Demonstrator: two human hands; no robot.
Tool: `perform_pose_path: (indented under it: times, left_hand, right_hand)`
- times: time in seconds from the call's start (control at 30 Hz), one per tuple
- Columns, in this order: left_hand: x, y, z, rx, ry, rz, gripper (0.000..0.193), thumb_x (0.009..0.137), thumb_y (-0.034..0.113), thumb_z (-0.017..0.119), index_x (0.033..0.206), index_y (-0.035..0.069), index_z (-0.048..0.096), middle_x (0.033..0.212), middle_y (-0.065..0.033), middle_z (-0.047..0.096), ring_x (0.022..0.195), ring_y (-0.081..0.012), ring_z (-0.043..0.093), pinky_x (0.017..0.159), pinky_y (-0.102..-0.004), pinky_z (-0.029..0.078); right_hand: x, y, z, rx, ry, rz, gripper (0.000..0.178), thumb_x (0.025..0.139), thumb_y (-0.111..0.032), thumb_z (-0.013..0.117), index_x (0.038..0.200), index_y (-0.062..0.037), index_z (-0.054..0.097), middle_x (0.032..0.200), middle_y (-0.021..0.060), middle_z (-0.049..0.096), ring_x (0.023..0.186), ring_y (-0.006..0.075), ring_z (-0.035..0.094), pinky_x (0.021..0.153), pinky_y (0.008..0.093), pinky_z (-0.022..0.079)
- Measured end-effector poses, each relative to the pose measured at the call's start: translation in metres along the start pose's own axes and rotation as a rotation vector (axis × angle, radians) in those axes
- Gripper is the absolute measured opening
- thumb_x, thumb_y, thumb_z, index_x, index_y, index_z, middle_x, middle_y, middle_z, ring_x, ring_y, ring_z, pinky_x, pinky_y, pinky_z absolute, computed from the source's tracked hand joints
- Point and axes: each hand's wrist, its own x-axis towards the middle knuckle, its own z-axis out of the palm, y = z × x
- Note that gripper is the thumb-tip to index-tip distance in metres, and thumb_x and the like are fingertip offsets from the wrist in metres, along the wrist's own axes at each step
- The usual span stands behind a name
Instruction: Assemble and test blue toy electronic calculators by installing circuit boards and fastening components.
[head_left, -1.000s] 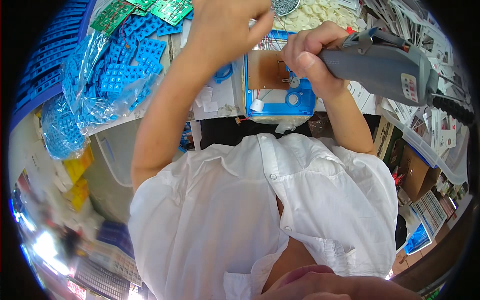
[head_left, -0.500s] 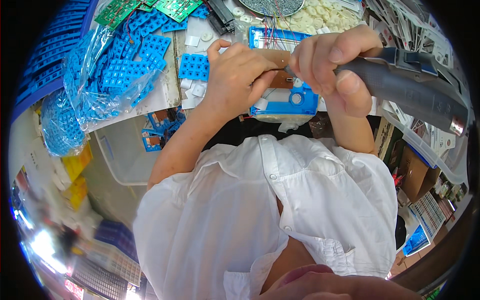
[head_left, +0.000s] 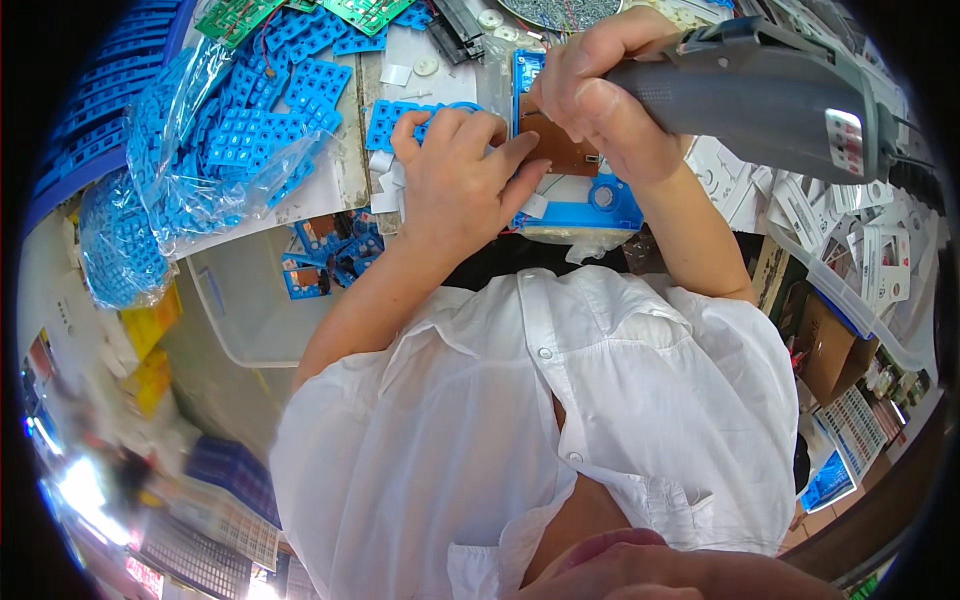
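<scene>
A grey electric screwdriver (head_left: 750, 100) lies in the grip of my right hand (head_left: 615, 110), its body slanting out to the right. The hand hides its tip. Under that hand sits a brown circuit board (head_left: 560, 150) inside a blue plastic housing (head_left: 580, 214). My left hand (head_left: 450, 170) rests at the left side of the board, thumb and index finger apart, their tips at its edge. Beneath and beside the left fingers lies a blue keypad sheet (head_left: 381, 124), partly covered.
A clear bag of blue keypads (head_left: 230, 145) stands at the left, with green circuit boards (head_left: 232, 18) behind. At the back is a round dish of small screws (head_left: 565, 10). A clear bin of white parts (head_left: 880, 290) sits right. An open plastic box (head_left: 235, 310) is below left.
My right hand and the screwdriver have shifted left and farther back, the screwdriver's rear end swinging up. My left fingers have spread and drawn slightly back from the middle of the board.
</scene>
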Motion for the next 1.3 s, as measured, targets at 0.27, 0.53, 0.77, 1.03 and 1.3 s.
perform_pose_path:
  times: [0.27, 0.53, 0.77, 1.03, 1.3]
  left_hand:
    - [-0.002, -0.002, 0.007, -0.003, 0.028, -0.002, 0.018, 0.082, 0.033, 0.078, 0.094, 0.02, 0.077, 0.086, 0.0041, 0.056, 0.09, -0.0173, 0.056, 0.092, -0.0473, 0.03]
    - [-0.003, 0.0, 0.006, -0.026, 0.006, -0.017, 0.02, 0.083, 0.032, 0.078, 0.096, 0.019, 0.075, 0.09, 0.0026, 0.06, 0.091, -0.0191, 0.056, 0.092, -0.0475, 0.03]
    - [-0.037, 0.009, -0.033, -0.21, -0.206, -0.149, 0.032, 0.078, 0.033, 0.082, 0.102, 0.016, 0.07, 0.098, -0.0011, 0.063, 0.096, -0.0234, 0.057, 0.092, -0.047, 0.032]
    - [-0.057, 0.022, -0.043, -0.332, -0.284, -0.205, 0.015, 0.081, 0.006, 0.078, 0.094, 0.006, 0.069, 0.102, -0.0065, 0.067, 0.095, -0.0254, 0.062, 0.086, -0.0389, 0.044]
    - [-0.034, 0.03, -0.058, -0.537, -0.355, -0.342, 0.009, 0.087, -0.001, 0.073, 0.094, 0.0, 0.066, 0.089, -0.0099, 0.068, 0.074, -0.018, 0.065, 0.067, -0.0283, 0.051]
  right_hand:
    - [0.009, 0.007, 0.001, -0.012, -0.175, -0.122, 0.014, 0.096, -0.003, 0.061, 0.094, -0.0057, 0.047, 0.065, 0.0044, 0.051, 0.054, 0.0103, 0.043, 0.053, 0.03, 0.042]
    - [0.005, 0.013, -0.005, 0.029, -0.19, -0.053, 0.018, 0.095, -0.005, 0.066, 0.107, -0.0023, 0.053, 0.076, 0.0053, 0.057, 0.062, 0.0126, 0.051, 0.056, 0.0288, 0.043]
    - [0.02, -0.03, -0.028, 0.18, -0.005, -0.253, 0.04, 0.09, -0.007, 0.076, 0.119, -0.0028, 0.048, 0.068, 0.0051, 0.056, 0.055, 0.0132, 0.055, 0.05, 0.0278, 0.046]
    - [-0.038, -0.055, -0.029, -0.755, 0.306, 0.106, 0.04, 0.087, -0.009, 0.075, 0.123, -0.0015, 0.059, 0.097, 0.0071, 0.066, 0.082, 0.0189, 0.062, 0.068, 0.0323, 0.05]
    - [-0.092, -0.024, 0.015, -0.972, -0.231, 0.139, 0.034, 0.081, -0.008, 0.076, 0.114, -0.0075, 0.068, 0.1, 0.009, 0.066, 0.089, 0.029, 0.067, 0.073, 0.0391, 0.054]
